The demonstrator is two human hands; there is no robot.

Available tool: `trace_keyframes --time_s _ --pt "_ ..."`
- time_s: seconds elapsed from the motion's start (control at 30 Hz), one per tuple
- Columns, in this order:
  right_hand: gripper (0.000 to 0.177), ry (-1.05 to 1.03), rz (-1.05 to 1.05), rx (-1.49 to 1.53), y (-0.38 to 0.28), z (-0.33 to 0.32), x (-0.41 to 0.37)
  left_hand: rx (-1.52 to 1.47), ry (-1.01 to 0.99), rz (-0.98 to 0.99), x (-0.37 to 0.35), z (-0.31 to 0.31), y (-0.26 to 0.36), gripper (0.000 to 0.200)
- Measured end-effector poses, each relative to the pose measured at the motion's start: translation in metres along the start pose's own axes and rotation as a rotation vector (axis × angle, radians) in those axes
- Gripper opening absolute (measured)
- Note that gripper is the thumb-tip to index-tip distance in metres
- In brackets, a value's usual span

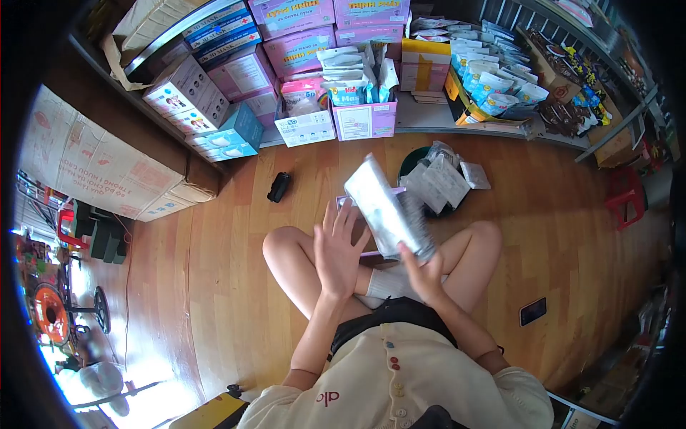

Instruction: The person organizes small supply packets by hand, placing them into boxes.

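Observation:
My right hand [423,275] grips the lower end of a white plastic packet [382,204], which is held tilted above my crossed legs. Just left of the packet, my left hand [339,250] is raised with its fingers spread and holds nothing. Beneath the packet, partly hidden by it and by my left hand, is a pink-edged box [369,253]. Beyond my knee on the right, a dark green basin [404,171] holds several clear and white packets [441,183], and one more packet [475,176] lies at its right side.
A black object [279,186] lies on the floor ahead on the left, a phone [533,312] on the right. Shelves [429,127] with boxes and pouches stand ahead. A large carton [107,164] is at the left, a red stool [624,200] at the far right.

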State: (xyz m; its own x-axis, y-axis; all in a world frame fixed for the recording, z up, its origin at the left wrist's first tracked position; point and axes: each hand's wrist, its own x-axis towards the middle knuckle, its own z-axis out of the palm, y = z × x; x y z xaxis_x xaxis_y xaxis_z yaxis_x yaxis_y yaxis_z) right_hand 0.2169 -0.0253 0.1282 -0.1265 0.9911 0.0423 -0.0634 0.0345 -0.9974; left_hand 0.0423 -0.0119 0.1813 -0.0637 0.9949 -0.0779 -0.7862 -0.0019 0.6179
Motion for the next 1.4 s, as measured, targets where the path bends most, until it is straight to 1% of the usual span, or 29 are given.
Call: trace_keyframes --time_s 0.03,0.07,0.1,0.13,0.17,0.23,0.3,0.33,0.37,0.43,0.5,0.53,0.57,0.6,0.63,0.67,0.83,0.9,0.97,1.0,1.03,1.07,1.13,1.17,1.2,1.23,1.3,1.37,1.4 --pt "0.038 0.160 0.083 0.255 -0.013 0.002 0.005 0.169 0.016 0.067 0.001 -0.002 -0.006 0.073" --pt "0.038 0.190 0.038 0.587 -0.027 0.004 0.012 0.360 0.056 0.119 0.002 -0.006 -0.012 0.073" --pt "0.038 0.188 0.040 0.586 -0.034 0.003 0.011 0.551 0.095 0.169 0.003 -0.007 -0.015 0.074" --pt "0.036 0.185 0.118 0.655 -0.039 0.001 0.009 0.414 -0.011 0.095 0.004 -0.004 -0.011 0.072" --pt "0.034 0.183 0.197 0.723 -0.042 0.000 0.008 0.318 -0.005 -0.071 -0.002 -0.011 -0.013 0.065" --pt "0.032 0.183 0.290 0.782 -0.041 -0.002 0.003 -0.015 0.120 -0.183 -0.014 0.001 -0.020 0.062" --pt "0.022 0.088 0.226 0.104 -0.038 0.001 -0.003 -0.011 0.198 -0.182 -0.013 0.005 -0.019 0.060" --pt "0.018 0.132 0.095 0.005 -0.044 0.002 -0.002 -0.072 0.200 -0.206 -0.010 0.003 -0.016 0.059" --pt "0.018 0.123 0.094 0.004 -0.045 0.000 -0.002 -0.133 0.202 -0.226 -0.007 0.001 -0.013 0.058" --pt "0.019 0.289 -0.278 -0.388 -0.044 -0.013 -0.004 -0.108 0.225 -0.205 -0.005 -0.005 -0.010 0.057" --pt "0.028 0.273 -0.300 -0.472 -0.046 -0.023 -0.006 -0.037 0.164 -0.203 -0.004 -0.013 -0.009 0.058" --pt "0.038 0.127 -0.513 -0.561 -0.057 -0.020 -0.001 -0.038 0.163 -0.206 -0.003 -0.013 -0.009 0.058" --pt "0.048 -0.023 -0.722 -0.646 -0.063 -0.017 0.000 -0.201 0.049 -0.223 -0.002 -0.012 -0.011 0.057" --pt "0.057 -0.155 -0.644 -0.746 -0.065 -0.004 -0.003 -0.364 -0.066 -0.238 -0.002 -0.011 -0.014 0.056" --pt "0.066 -0.286 -0.562 -0.842 -0.066 0.012 -0.007 -0.347 -0.033 -0.224 -0.003 0.001 -0.017 0.062" --pt "0.071 -0.290 -0.553 -1.009 -0.059 0.024 -0.011 -0.284 -0.034 -0.220 -0.005 -0.004 -0.025 0.064" --pt "0.070 -0.208 -0.594 -0.967 -0.061 0.032 0.039 -0.061 0.081 -0.171 -0.027 0.000 -0.044 0.067" --pt "0.068 -0.270 -0.550 -0.899 -0.068 0.037 0.054 -0.039 0.144 -0.202 -0.030 0.003 -0.044 0.066" --pt "0.066 -0.371 -0.553 -0.932 -0.060 0.047 0.033 -0.042 0.118 -0.051 -0.019 -0.006 -0.036 0.065" --pt "0.065 -0.443 -0.537 -0.896 -0.054 0.049 0.016 -0.093 0.165 -0.114 -0.012 -0.016 -0.025 0.074" --pt "0.064 -0.515 -0.519 -0.859 -0.049 0.050 -0.001 -0.385 -0.063 -0.221 -0.003 -0.041 -0.019 0.076" --pt "0.063 -0.533 -0.501 -0.871 -0.040 0.051 -0.013 -0.470 -0.128 -0.237 -0.001 -0.048 -0.023 0.076" --pt "0.063 -0.482 -0.508 -0.897 -0.040 0.046 -0.005 -0.338 -0.008 -0.247 -0.008 -0.035 -0.025 0.076" --pt "0.063 -0.428 -0.515 -0.925 -0.041 0.042 0.001 -0.117 0.168 -0.237 -0.014 -0.022 -0.033 0.076" --pt "0.063 -0.358 -0.532 -0.926 -0.046 0.041 0.016 0.021 0.083 -0.153 -0.026 -0.025 -0.050 0.071" --pt "0.063 -0.303 -0.535 -0.936 -0.057 0.039 0.030 0.102 0.103 -0.153 -0.030 -0.002 -0.049 0.063" --pt "0.064 -0.272 -0.522 -0.903 -0.064 0.039 0.052 -0.048 0.207 -0.293 -0.031 0.022 -0.046 0.059" --pt "0.064 -0.355 -0.525 -0.900 -0.065 0.042 0.037 0.047 0.130 -0.149 -0.026 -0.008 -0.049 0.061" --pt "0.064 -0.444 -0.531 -0.896 -0.063 0.046 0.024 0.119 -0.012 0.011 -0.024 -0.031 -0.048 0.068"
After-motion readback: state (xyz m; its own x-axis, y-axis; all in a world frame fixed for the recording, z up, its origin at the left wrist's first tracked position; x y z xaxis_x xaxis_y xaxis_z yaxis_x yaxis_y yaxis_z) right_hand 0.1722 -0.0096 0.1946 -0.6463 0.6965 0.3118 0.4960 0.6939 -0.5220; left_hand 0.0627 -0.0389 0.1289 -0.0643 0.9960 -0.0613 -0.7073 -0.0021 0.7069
